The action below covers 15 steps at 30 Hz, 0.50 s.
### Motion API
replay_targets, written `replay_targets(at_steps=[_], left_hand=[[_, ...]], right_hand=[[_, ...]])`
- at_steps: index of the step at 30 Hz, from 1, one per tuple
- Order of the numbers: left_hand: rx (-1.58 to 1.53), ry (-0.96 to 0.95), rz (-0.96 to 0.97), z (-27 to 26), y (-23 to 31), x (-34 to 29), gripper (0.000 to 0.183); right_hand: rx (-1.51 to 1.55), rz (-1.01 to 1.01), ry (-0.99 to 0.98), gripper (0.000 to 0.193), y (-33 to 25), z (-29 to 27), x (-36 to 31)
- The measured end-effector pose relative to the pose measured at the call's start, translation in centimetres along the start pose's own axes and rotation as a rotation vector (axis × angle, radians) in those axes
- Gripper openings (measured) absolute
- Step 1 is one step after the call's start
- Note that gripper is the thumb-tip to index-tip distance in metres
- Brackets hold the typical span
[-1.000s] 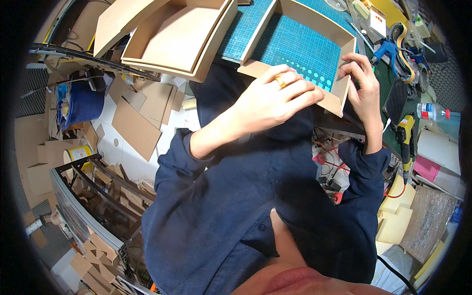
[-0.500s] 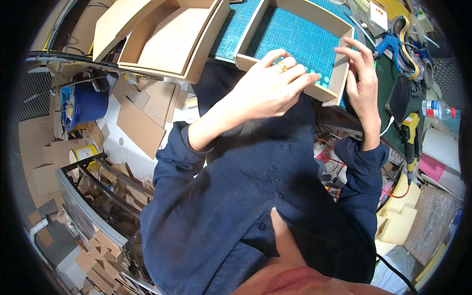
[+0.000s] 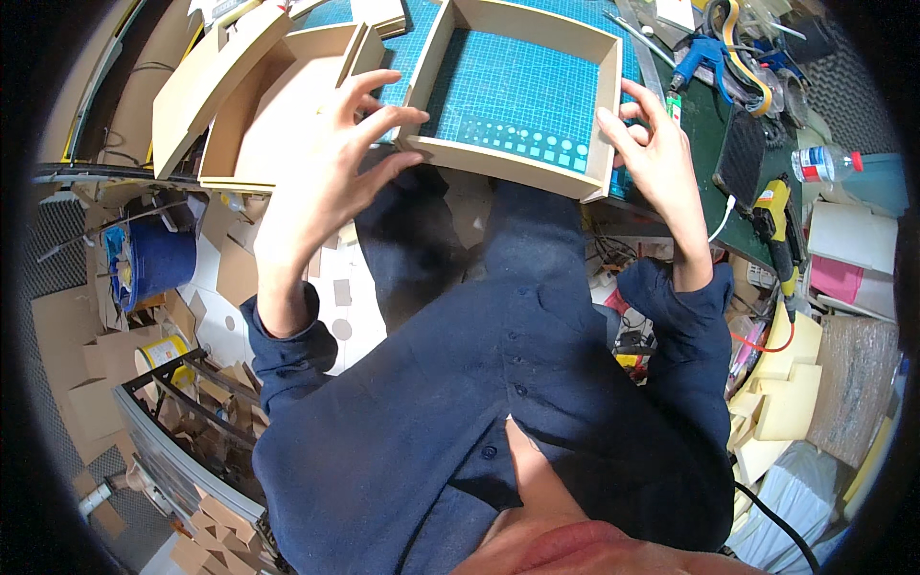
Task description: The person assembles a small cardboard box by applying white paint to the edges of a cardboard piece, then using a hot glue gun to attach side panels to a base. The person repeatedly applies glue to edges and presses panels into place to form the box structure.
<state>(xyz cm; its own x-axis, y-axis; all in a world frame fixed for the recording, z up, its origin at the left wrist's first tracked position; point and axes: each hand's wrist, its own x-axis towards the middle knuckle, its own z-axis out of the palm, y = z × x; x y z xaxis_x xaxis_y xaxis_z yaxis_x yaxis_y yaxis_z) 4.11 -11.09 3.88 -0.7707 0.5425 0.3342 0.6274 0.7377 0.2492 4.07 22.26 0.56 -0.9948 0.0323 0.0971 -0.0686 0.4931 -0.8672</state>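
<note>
A light wooden frame [image 3: 508, 163] with several upright walls rests on a blue-green gridded cutting mat [image 3: 522, 81], which shows through inside it. My right hand [image 3: 656, 144] grips the frame's right wall, thumb and fingers on either side. At the left front corner, my left hand [image 3: 335, 158] has its fingers spread; the index finger and thumb reach either side of the corner, touching or very close to it. A second wooden box [image 3: 240, 182] with a curved panel [image 3: 206, 91] stands to the left, partly behind my left hand.
Right of the frame lie a metal ruler [image 3: 644, 67], a blue glue gun [image 3: 702, 59], a black phone-like slab [image 3: 740, 153] on a white cable, a plastic bottle [image 3: 822, 165] and a yellow-black power tool [image 3: 774, 216]. A blue bin [image 3: 163, 254] and cardboard pieces [image 3: 72, 331] crowd the floor at left.
My left hand has moved left from the frame's front wall to its left corner, fingers spreading. My right hand has closed on the right wall. In the view, the frame and bench sit further left.
</note>
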Motion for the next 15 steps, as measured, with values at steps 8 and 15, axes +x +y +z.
replay_targets(at_steps=[8,15], left_hand=[[-0.208,-0.072,0.064,0.2,0.8,0.5,0.017],[-0.103,-0.105,0.152,1.6,7.4,1.3,0.015]], right_hand=[[-0.191,-0.096,-0.15,0.048,0.9,-2.3,4.6],[-0.301,-0.39,-0.399,0.046,4.2,-4.2,12.5]])
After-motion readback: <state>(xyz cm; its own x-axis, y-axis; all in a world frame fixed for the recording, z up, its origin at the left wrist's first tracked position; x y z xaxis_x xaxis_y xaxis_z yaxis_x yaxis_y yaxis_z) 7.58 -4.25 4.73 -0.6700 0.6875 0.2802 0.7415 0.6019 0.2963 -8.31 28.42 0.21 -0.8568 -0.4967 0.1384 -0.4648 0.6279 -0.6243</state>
